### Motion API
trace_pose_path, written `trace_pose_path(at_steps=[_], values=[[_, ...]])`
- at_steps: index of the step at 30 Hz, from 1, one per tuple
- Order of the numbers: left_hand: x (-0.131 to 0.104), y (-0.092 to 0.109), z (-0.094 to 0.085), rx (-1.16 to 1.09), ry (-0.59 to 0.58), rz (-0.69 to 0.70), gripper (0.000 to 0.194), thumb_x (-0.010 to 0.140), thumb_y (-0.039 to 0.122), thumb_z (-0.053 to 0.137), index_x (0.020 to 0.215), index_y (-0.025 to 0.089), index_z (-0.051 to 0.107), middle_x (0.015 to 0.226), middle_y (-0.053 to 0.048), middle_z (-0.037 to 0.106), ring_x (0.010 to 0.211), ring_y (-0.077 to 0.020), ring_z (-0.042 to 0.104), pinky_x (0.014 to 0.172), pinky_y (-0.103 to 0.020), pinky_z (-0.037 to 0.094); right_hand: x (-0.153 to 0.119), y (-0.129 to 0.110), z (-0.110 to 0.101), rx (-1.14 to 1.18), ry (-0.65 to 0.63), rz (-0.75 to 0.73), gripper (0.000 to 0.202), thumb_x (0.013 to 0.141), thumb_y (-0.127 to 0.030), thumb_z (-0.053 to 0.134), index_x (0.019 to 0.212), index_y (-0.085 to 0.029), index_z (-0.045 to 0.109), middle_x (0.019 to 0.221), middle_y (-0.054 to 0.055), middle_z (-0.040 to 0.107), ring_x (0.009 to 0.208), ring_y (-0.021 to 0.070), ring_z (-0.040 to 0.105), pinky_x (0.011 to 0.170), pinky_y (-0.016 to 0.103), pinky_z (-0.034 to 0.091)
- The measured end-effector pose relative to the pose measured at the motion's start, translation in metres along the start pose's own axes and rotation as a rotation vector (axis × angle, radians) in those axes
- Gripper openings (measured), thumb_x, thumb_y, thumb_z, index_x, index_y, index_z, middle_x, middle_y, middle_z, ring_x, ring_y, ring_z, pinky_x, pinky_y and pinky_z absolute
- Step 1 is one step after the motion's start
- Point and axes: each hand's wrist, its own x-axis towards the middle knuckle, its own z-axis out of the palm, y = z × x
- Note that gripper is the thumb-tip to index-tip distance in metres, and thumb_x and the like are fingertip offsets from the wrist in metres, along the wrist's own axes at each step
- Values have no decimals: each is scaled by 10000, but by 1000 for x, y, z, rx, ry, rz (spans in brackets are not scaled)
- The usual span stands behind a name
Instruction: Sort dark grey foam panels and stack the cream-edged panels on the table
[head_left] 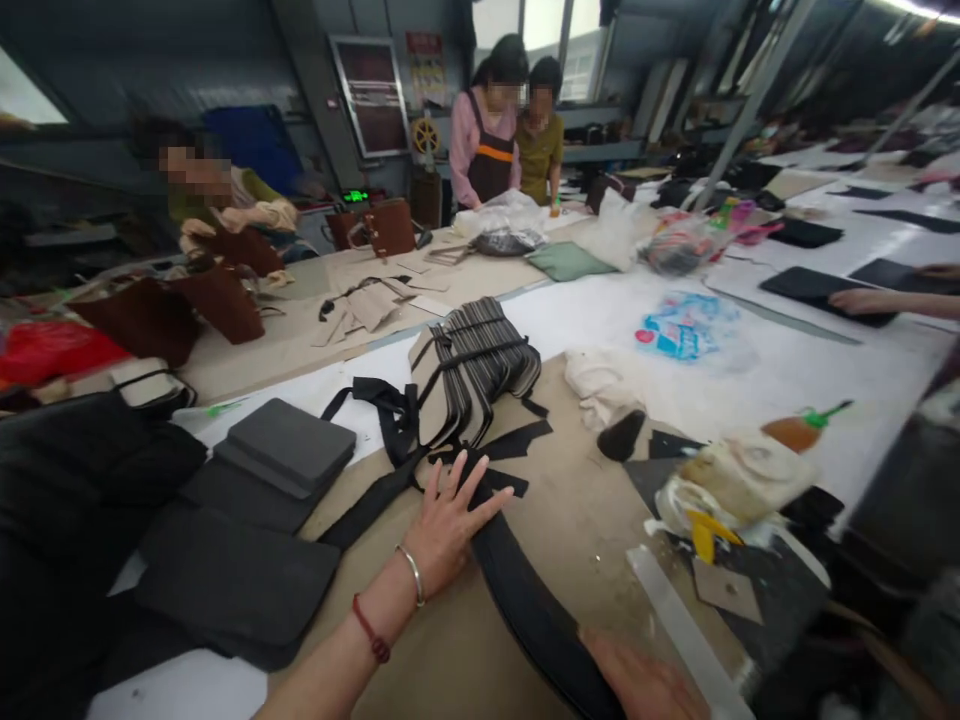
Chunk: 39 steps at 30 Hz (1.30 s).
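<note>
On the bench [585, 505], head view, I've got a black strip [521, 595] running near both hands. I'd smooth it evenly so it doesn't pucker. Left hand [446, 525] has fingers spread apart over its far end; right hand [637, 680] is cut off, can't tell its fingers. Strip looks long, gently curved.

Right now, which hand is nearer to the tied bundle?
Left. The left hand is just on the near side of the tied bundle; the right hand is farther back, beside the black strip at the picture's bottom edge.
</note>
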Motion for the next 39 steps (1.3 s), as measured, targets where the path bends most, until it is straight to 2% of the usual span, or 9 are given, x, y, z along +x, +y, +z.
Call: trace_pose_path(at_steps=[5, 8, 11, 16, 20, 24, 28, 33, 39], values=[[-4, 14, -1, -92, -219, 189, 396, 746, 121, 486, 1131, 203, 528, 1224, -125, 533, 1249, -310, 357, 1054, -615, 75, -38, -18, -5, 41, 19, 78, 654, 598, -92, 543, 1249, -133, 502, 1211, 152, 563, 1093, 289, 544, 919, 381, 479], [-10, 18, 2, -79, -260, 195, 417, 707, 92, 484, 1118, 162, 506, 1151, -135, 567, 1136, -278, 462, 1037, -527, 226, -43, -26, -23, 66, 29, 149, 615, 650, -119, 530, 1262, -153, 480, 1244, 140, 539, 1134, 272, 512, 956, 393, 442], [-16, 21, -9, -46, -295, 177, 356, 670, 115, 507, 1024, 149, 526, 1035, -124, 604, 1017, -274, 524, 916, -441, 373, -32, -32, -54, 114, 32, 165, 520, 707, -176, 524, 1226, -172, 496, 1195, 122, 572, 1086, 257, 543, 919, 371, 452], [-26, 12, -47, -118, -412, -103, 219, 668, 281, 570, 867, 191, 557, 857, -77, 635, 831, -258, 589, 709, -337, 438, 22, -25, -112, 232, -37, 187, 419, 709, -252, 536, 1120, -170, 532, 983, 75, 630, 878, 236, 589, 797, 357, 473], [-34, -12, -36, -511, -482, -459, 387, 484, 330, 723, 822, 190, 599, 832, -29, 655, 821, -243, 600, 717, -296, 448, 92, 0, -116, 475, -99, 143, 485, 635, -347, 627, 1079, -159, 573, 1060, 83, 616, 998, 273, 541, 881, 374, 437], [-44, -38, 8, -697, -300, -742, 439, 423, 243, 724, 841, 155, 621, 914, -58, 668, 921, -261, 594, 837, -312, 448, 147, 24, -79, 660, -186, 293, 453, 612, -276, 592, 1043, -138, 577, 987, 66, 646, 939, 256, 567, 848, 380, 456], [-68, -43, 41, -766, -55, -993, 506, 599, 319, 670, 1044, 99, 568, 1109, -142, 609, 1044, -249, 560, 921, -320, 419, 159, 39, -53, 718, -158, 429, 394, 646, -316, 573, 994, -131, 569, 956, 82, 656, 864, 250, 598, 800, 383, 478], [-106, -9, 63, -869, 224, -1349, 578, 827, 402, 449, 1251, 14, 388, 1123, -199, 580, 1020, -224, 575, 915, -329, 427, 150, 43, -51, 682, -79, 346, 455, 702, -441, 576, 1057, -157, 553, 1074, 85, 622, 987, 257, 561, 894, 395, 436], [-112, 30, 80, -1062, 425, -1610, 437, 814, 408, 516, 1108, 84, 534, 1133, -155, 605, 1051, -226, 567, 891, -307, 455, 143, 39, -28, 530, 76, 404, 544, 740, -513, 539, 1125, -134, 475, 1131, 140, 575, 1056, 277, 526, 954, 429, 391]])
